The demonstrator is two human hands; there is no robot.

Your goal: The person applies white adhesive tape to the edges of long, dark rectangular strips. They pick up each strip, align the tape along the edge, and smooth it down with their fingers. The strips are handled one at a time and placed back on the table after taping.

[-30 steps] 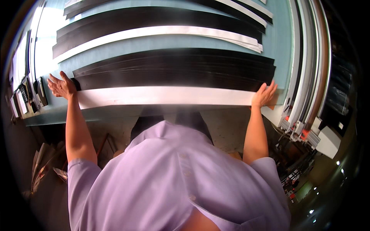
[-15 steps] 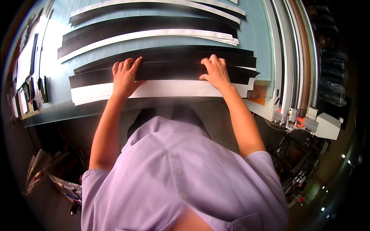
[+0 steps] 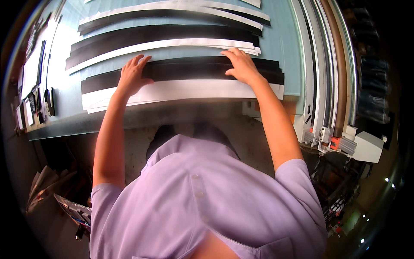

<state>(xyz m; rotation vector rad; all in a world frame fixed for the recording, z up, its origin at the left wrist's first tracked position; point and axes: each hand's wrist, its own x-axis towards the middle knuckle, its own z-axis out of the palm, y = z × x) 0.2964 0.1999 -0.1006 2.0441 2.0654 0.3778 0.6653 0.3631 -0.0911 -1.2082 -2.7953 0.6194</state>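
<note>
And here, 1 near stack (image 3: 185, 77) of long blk-&-wht strips is seen, laid flat along the near edge of the surface (image 3: 285, 45). No. of strips can't be counted; ends are a bit stepped, esp. at L & R. 2 hands are held over it: L hand (image 3: 131, 77), open, fingers spread past the stack's far edge, thumb over the wht band; R hand (image 3: 242, 68), open too, fingertips just beside the mid pile (image 3: 164, 34). Nothing is seen gripped by either; whether stack is pressed can't be told, palms being hidden.

Beyond, 2 more piles are spotted: said mid pile & a far pile (image 3: 172, 13), thin, paper-like, matte blk w/ wht bands, all bowed by the lens. 1 wht piece (image 3: 253, 2) is cut off by the top edge.

Surface is smooth, pale blue-green, washed out by glare at L. Along its R side, long metal rails (image 3: 308, 64) are fitted, w/ 1 brown rod (image 3: 338, 64) alongside & 1 wht housing (image 3: 367, 146) at the near end. Small dark tools (image 3: 51, 101) are bunched far L, too blurred to count.
</note>
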